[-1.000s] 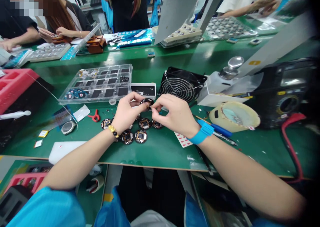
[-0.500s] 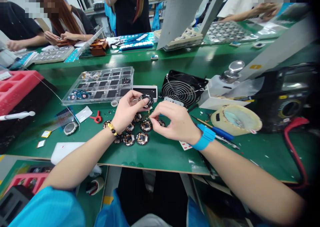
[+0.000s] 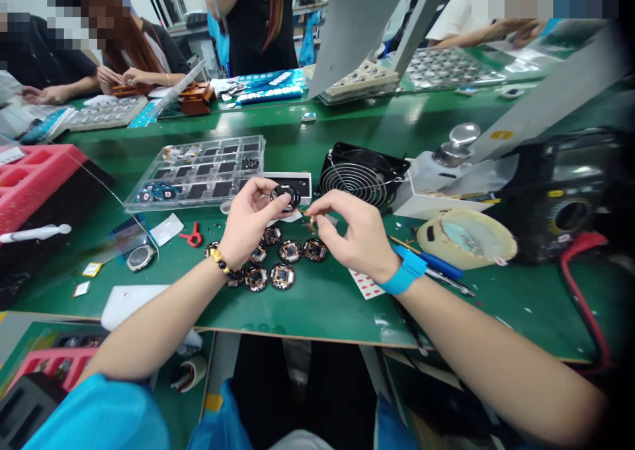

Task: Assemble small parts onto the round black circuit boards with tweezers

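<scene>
My left hand [image 3: 251, 220] pinches a round black electronic module [image 3: 284, 199] between thumb and fingers, holding it raised above the bench. Just to its right, my right hand [image 3: 350, 228] has thumb and forefinger closed on a small copper-coloured flexible strip [image 3: 311, 220]. Whether the strip is joined to the module I cannot tell. Below both hands lie several similar round modules, among them one at the front [image 3: 282, 275] and one at the right [image 3: 315, 249]. My left wrist partly covers those at the left edge of the group.
Behind my hands are a clear compartment box [image 3: 218, 186] and a black fan [image 3: 354, 177]. To the right stand a pump bottle [image 3: 446, 162], a cream-coloured tub [image 3: 469, 238] and a blue-handled tool [image 3: 439, 262]. A red clamp [image 3: 192, 234] lies left. Co-workers sit and stand across the bench.
My right hand has shifted slightly up and right with the strip, uncovering the rightmost module on the bench. The module in my left hand has moved slightly left and tilted.
</scene>
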`<state>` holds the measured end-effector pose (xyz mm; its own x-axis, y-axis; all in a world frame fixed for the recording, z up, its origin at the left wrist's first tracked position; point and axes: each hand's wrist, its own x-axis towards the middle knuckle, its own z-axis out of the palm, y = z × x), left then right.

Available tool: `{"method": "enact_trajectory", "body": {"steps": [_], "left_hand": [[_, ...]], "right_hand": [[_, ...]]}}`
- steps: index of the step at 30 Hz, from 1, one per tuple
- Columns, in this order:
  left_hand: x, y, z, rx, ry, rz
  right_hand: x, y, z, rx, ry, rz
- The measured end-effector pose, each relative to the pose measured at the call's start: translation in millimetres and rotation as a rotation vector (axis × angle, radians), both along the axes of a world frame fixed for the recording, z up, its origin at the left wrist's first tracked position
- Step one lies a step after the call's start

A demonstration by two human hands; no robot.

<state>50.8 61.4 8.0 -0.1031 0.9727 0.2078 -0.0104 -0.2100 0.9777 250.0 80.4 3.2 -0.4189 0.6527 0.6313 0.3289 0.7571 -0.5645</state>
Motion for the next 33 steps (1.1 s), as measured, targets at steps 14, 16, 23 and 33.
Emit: {"method": "enact_trajectory", "body": {"steps": [14,16,23,33], "left_hand": [[4,-7,1.7,-0.005,-0.01,-0.007],[5,-8,1.2,0.003,0.012,-0.007],[9,-9,-1.1,0.005,0.054,0.025],[11,-9,-2.6,0.046,0.043,0.031]], "right_hand": [[-5,1,3.5,-0.123,0.143,-0.069],[-7,2,1.9,-0.186,0.156,-0.046],[-9,1,-7.1,-0.25,0.16,-0.029],[-10,0,-8.3,-0.243,0.161,-0.035]]}}
